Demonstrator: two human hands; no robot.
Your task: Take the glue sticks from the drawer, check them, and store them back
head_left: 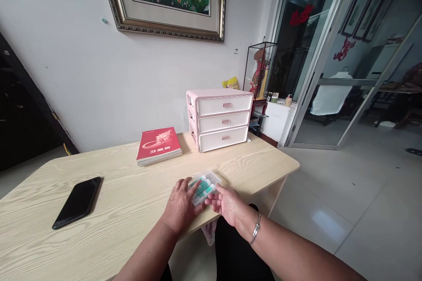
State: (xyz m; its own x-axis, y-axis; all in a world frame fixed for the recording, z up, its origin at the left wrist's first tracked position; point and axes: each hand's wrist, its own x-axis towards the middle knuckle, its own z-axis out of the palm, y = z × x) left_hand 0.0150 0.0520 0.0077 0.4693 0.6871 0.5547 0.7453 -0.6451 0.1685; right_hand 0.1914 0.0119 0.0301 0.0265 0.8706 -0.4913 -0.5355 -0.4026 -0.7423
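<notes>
Near the table's front edge lies a small clear plastic box [215, 177] with green-and-white tubes [203, 188] side by side in it. My left hand [180, 204] grips the box along its left side, the thumb at the near edge and the index finger reaching over the tubes. At the box's right near corner is my right hand [227, 204], palm turned up, with thumb and fingers closed on the edge. The hands cover part of the box's sides.
A black phone [78, 202] lies at the left of the wooden table [128, 210]. Farther back are a red book [158, 144] and a pink-and-white three-drawer unit [224, 120]. Beyond the table's right edge stands a glass door [329, 96].
</notes>
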